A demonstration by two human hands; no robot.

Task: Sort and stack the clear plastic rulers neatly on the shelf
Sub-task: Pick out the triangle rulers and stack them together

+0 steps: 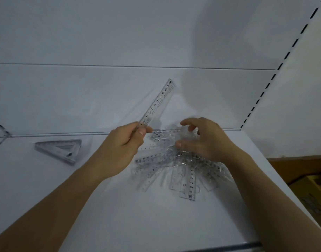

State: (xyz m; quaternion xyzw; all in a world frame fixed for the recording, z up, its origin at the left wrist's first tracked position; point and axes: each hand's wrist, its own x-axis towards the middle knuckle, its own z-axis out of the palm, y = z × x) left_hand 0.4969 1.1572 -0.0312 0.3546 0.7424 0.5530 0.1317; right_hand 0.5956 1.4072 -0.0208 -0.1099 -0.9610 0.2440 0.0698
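My left hand (126, 142) pinches the low end of a clear straight ruler (158, 102), which slants up and to the right above the white shelf (83, 197). A loose heap of clear rulers (176, 170) lies on the shelf in the middle, several of them crossing each other. My right hand (205, 140) hovers over the heap's far side with thumb and fingers curled around a clear plastic piece (185, 135); its shape is hard to make out. At the left lies a neat stack of clear triangle rulers (59, 149).
The shelf's back panel (119, 97) rises just behind the heap. A side wall with a slotted upright (261, 95) closes the right. The shelf's front edge (228, 247) runs along the bottom. Beyond the right edge are cardboard boxes (312, 188) lower down.
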